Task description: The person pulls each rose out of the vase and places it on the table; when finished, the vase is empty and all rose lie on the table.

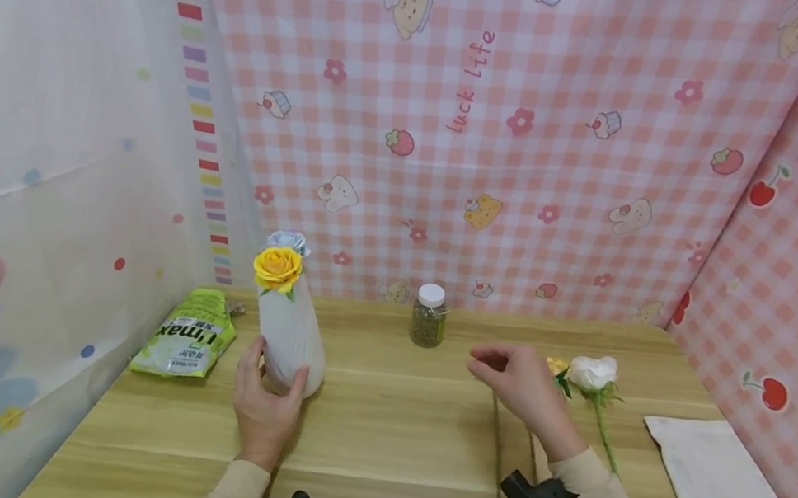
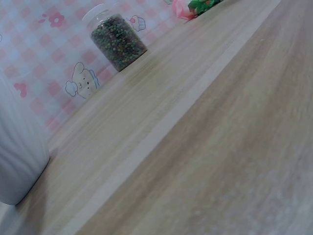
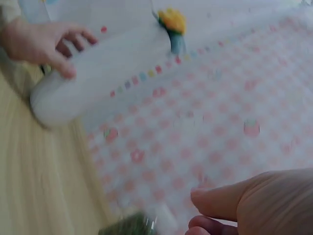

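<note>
A white vase [image 1: 294,336] stands on the wooden table with a yellow rose [image 1: 278,269] and a pale blue flower [image 1: 289,241] at its mouth. My left hand [image 1: 267,407] grips its lower part, thumb on the right side and fingers on the left. To the right, my right hand [image 1: 524,389] is above flower stems, its fingers loosely bent and nothing visible between them. Beside it lie a white rose [image 1: 593,373] and a partly hidden yellow flower [image 1: 557,367]. The left wrist view shows a pink flower [image 2: 183,9] on the table.
A clear jar [image 1: 428,319] of small dark green grains with a white lid stands at the back. At the left lies a green snack-style bag [image 1: 188,335]. A white cloth [image 1: 722,480] with green stripes covers the right front. Patterned cloths hang around the table.
</note>
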`<action>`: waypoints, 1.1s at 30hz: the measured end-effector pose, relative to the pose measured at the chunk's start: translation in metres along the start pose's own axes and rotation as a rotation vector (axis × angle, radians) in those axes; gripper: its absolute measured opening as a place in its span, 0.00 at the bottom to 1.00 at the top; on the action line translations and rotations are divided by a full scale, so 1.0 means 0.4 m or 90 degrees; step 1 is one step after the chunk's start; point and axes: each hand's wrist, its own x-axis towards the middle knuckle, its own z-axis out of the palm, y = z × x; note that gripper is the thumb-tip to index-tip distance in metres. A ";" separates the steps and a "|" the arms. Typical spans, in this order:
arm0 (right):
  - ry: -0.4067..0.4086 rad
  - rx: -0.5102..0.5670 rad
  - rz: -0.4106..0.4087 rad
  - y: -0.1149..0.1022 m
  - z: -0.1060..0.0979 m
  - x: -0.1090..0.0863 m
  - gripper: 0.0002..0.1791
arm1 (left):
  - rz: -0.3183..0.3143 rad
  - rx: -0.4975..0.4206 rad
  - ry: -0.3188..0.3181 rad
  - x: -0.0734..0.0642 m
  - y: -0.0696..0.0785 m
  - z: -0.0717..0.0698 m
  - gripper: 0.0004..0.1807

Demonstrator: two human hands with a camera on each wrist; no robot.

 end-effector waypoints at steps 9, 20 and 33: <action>-0.106 0.138 -0.133 -0.240 0.065 0.095 0.13 | 0.003 -0.004 -0.002 0.009 -0.010 0.002 0.44; -0.157 0.184 -0.188 -0.452 0.233 0.175 0.25 | -0.021 -0.002 0.001 -0.007 -0.001 0.008 0.43; -0.113 0.120 -0.175 -0.512 0.281 0.185 0.25 | -0.039 -0.001 -0.030 -0.003 0.008 0.002 0.42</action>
